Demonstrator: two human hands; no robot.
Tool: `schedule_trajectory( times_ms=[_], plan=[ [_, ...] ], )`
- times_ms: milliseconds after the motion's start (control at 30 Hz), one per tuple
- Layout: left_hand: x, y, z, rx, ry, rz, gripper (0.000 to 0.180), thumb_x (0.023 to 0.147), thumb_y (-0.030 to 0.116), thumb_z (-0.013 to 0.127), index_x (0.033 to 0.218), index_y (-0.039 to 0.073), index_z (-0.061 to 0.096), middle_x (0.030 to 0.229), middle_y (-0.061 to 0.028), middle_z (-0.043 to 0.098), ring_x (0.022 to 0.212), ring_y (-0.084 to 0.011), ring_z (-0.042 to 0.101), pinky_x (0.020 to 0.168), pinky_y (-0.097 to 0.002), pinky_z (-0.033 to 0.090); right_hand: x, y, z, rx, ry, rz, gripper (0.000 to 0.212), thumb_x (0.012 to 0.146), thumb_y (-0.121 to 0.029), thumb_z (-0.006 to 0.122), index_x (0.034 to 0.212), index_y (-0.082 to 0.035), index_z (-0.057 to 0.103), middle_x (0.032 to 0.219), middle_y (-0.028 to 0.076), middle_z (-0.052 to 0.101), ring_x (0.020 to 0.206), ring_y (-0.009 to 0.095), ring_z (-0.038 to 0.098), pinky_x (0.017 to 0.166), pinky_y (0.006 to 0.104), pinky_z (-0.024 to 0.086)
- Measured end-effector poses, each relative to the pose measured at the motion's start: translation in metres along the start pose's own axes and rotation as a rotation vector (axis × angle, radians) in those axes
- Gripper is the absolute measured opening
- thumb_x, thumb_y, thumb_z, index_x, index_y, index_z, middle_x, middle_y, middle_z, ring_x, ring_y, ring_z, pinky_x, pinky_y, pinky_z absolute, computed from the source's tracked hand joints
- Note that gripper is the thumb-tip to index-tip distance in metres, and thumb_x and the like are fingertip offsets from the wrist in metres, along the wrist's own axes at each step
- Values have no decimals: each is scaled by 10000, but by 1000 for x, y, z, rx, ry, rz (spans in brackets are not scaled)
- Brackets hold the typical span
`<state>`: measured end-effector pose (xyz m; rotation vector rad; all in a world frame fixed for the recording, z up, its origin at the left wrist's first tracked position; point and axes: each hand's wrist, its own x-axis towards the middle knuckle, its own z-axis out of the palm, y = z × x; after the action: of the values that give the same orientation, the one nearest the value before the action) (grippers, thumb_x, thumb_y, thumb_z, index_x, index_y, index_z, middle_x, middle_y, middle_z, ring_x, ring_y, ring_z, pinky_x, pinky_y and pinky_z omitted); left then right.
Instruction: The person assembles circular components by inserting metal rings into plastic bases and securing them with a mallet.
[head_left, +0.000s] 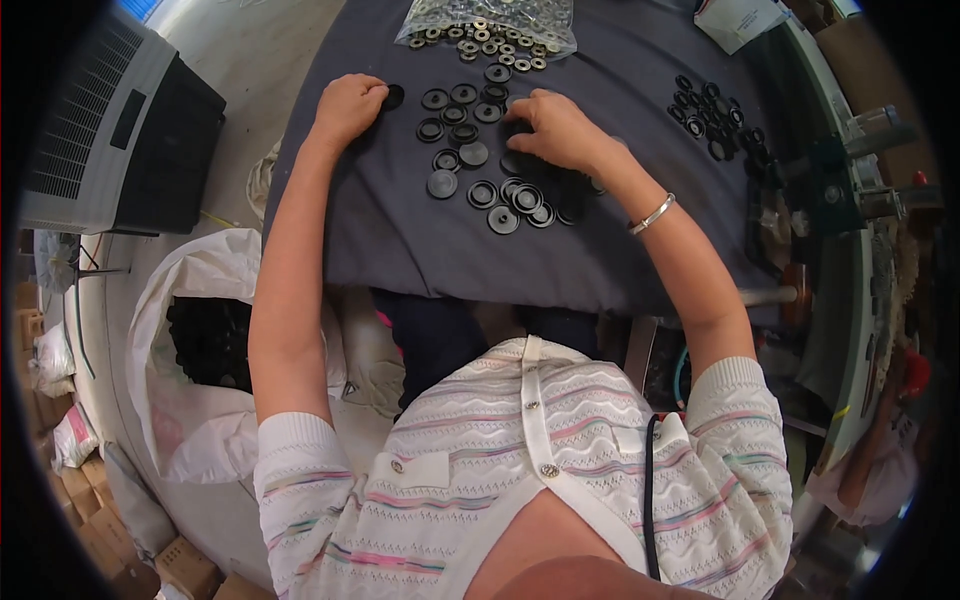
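In the head view, a clear plastic bag filled with small silver-coloured metal rings lies at the far side of a table spread with dark grey cloth, some of its rings spilled along its near edge. Nearer the person than the bag, and mostly straight below it, is a loose scatter of round black and dark grey plastic discs, some lying singly, others overlapping in a small heap.

The left hand is to the left of the bag and nearer the person, its thumb and fingertips close together against the edge of a single black round disc; whether they grip it or merely touch it, I cannot tell. The right hand is below the bag and toward its right, palm down over the right side of the scatter, thumb parted from the curled fingers with a dark disc between them; I cannot tell whether it is held. A silver-coloured metal bangle circles that wrist.

Well to the right of the bag, slightly nearer the person, lies a cluster of small black rings.
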<state>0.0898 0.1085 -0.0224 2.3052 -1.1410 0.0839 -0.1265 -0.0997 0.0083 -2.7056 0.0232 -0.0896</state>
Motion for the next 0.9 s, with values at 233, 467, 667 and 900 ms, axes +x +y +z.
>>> schedule_trajectory(
  times_ms=[233, 467, 667, 900],
  plan=[
    [-3, -3, -4, 131, -36, 2, 317, 816, 314, 534, 998, 101, 683, 960, -123, 646, 917, -309, 605, 806, -381, 473, -1, 2, 4, 4, 40, 21, 310, 739, -193, 694, 990, -22, 631, 878, 144, 561, 862, 298, 549, 771, 368, 449],
    [-12, 26, -6, 244, -67, -4, 393, 740, 350, 687, 1042, 99, 659, 961, -114, 609, 913, -305, 597, 802, -387, 473, -6, -4, -11, 860, 192, 331, 277, 801, -204, 676, 955, 18, 614, 723, 42, 584, 688, 115, 576, 600, 251, 485],
    [-30, 19, -8, -371, 18, -223, 243, 766, 159, 618, 952, 3, 625, 889, -95, 593, 762, -227, 604, 638, -340, 497, -23, -14, -19, 1529, 273, 319, 187, 863, -169, 571, 967, -15, 585, 827, 30, 581, 690, 108, 567, 578, 242, 478],
    [-91, 72, -11, -1305, -169, -453, 78, 743, 47, 587, 815, 19, 590, 627, -8, 519, 482, -107, 465, 429, -180, 319, -15, -49, 17, -18, 223, -124, 315, 750, -267, 714, 891, -11, 597, 793, 111, 572, 679, 255, 596, 606, 356, 483]
  ],
)
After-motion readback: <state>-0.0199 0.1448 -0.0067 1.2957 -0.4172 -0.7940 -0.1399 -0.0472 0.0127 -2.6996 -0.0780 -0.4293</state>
